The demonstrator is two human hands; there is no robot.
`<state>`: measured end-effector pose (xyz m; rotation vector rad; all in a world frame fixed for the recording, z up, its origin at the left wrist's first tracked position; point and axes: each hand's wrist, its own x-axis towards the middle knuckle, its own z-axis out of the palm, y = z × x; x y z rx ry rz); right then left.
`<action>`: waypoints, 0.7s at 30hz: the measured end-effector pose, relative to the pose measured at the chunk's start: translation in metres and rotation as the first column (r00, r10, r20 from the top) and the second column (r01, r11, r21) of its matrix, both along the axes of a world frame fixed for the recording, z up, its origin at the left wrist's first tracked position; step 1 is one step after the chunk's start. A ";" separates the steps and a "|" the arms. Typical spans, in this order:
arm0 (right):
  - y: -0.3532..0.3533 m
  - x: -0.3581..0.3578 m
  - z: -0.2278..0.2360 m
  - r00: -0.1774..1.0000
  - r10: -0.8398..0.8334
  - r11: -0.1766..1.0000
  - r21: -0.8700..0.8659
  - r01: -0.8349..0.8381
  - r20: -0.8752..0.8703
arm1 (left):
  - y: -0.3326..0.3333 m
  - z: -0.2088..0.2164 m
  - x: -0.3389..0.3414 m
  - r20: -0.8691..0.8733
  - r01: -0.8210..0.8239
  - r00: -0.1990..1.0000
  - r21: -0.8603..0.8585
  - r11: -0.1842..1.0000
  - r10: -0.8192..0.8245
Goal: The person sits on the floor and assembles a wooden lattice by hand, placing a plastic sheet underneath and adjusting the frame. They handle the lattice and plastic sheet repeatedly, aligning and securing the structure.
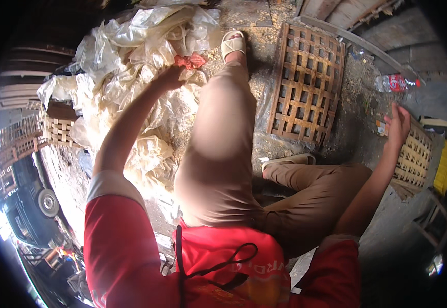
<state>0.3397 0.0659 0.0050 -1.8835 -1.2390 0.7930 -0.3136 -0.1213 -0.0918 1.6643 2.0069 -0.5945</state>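
Observation:
My left hand [171, 78] reaches out over a large heap of crumpled clear plastic sheeting [126, 66]. Right at its fingers lies a crumpled red scrap [191, 61], which looks like plastic. Shadow covers those fingers, so whether they grip the scrap is unclear. On the other side, my right hand [398, 120] is raised, fingers stretched and apart, holding nothing. Beyond it a clear plastic bottle [395, 83] with a red label and red cap lies on its side. A small orange-and-white packet [382, 128] is on the ground beside this hand.
A woven slatted panel [305, 84] lies flat right of my outstretched leg. Another woven crate [413, 156] and a yellow object [444, 167] stand at the far right. A woven basket [59, 128] is left of the heap; a dark vehicle [23, 200] stands farther left.

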 end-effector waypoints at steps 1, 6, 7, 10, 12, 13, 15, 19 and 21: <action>0.002 0.002 -0.002 1.000 -0.004 1.000 -0.013 0.004 0.020 | -0.031 -0.020 -0.010 -0.035 0.001 0.999 0.003 1.000 -0.001; 0.009 -0.015 -0.015 0.994 -0.037 0.998 -0.047 0.042 0.104 | -0.119 -0.079 -0.020 -0.126 -0.162 0.981 -0.099 0.982 0.149; 0.013 -0.020 -0.017 0.994 -0.027 0.998 -0.045 0.032 0.109 | -0.125 -0.088 -0.024 -0.115 -0.232 0.968 -0.071 0.970 0.223; 0.017 -0.041 -0.021 0.990 -0.007 0.999 -0.032 0.011 0.142 | -0.127 -0.099 -0.032 -0.132 -0.406 0.905 0.022 0.914 0.405; 0.020 -0.047 -0.025 0.986 0.016 1.000 -0.018 -0.013 0.166 | -0.128 -0.101 -0.036 -0.208 -0.485 0.844 0.102 0.869 0.495; 0.023 -0.046 -0.029 0.984 0.032 0.999 -0.009 -0.031 0.175 | -0.128 -0.102 -0.041 -0.223 -0.569 0.788 0.091 0.817 0.574; 0.026 -0.054 -0.034 0.981 0.057 0.998 -0.009 -0.056 0.185 | -0.144 -0.107 -0.057 -0.340 -0.654 0.695 0.070 0.754 0.634; 0.029 -0.064 -0.039 0.973 0.087 0.996 -0.031 -0.082 0.214 | -0.197 -0.123 -0.078 -0.397 -0.711 0.645 -0.001 0.703 0.652; 0.034 -0.064 -0.046 0.968 0.115 0.993 -0.041 -0.108 0.222 | -0.226 -0.132 -0.086 -0.370 -0.699 0.665 -0.001 0.715 0.649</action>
